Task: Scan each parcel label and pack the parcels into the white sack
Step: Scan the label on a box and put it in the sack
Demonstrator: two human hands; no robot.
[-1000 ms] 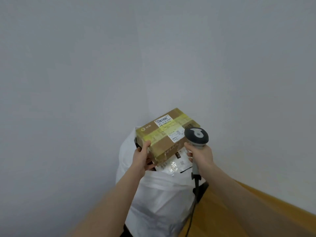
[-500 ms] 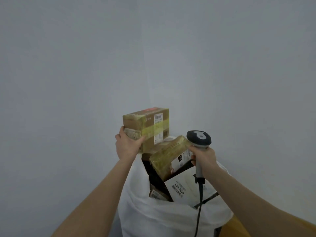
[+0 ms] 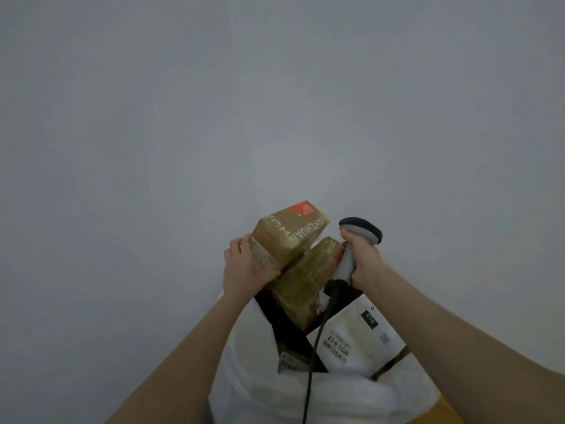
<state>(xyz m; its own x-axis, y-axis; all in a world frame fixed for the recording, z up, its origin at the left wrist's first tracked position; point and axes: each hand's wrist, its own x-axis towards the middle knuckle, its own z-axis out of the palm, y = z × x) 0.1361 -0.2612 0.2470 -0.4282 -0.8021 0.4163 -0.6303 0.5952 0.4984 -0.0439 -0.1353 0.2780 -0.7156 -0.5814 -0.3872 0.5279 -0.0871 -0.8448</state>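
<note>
Hands both raised over the mouth of the white sack (image 3: 244, 377), bare forearms coming in from the lower left and lower right and converging above it. Left hand (image 3: 244, 267) grips the near left end of a brown cardboard box (image 3: 287, 237): fingers curled round the end face, thumb side tucked at the box's lower edge, wrist bent back. Box is tilted, far end higher and to the right, red sticker (image 3: 301, 208) on that upper end, large white lettering along the side. Its underside looks to be touching a second brown parcel (image 3: 305, 286), which stands tilted and sticks up out of the sack opening. Right hand (image 3: 365, 261) is closed in a fist round the handle of a grey barcode scanner (image 3: 360, 231); dark scanner head sits above the knuckles, level with the held box's far end and just beside it. Scanner handle lies against the top corner of the second parcel. Black cable (image 3: 315, 347) drops from the handle base, crosses the sack mouth and leaves at the bottom edge. Inside the sack, a white mailer (image 3: 360, 338) with printed label faces up on the right; a small parcel with barcode label (image 3: 289, 361) shows lower down, partly hidden. Plain grey wall (image 3: 275, 102) behind. Strip of wooden surface (image 3: 449, 408) at bottom right.
</note>
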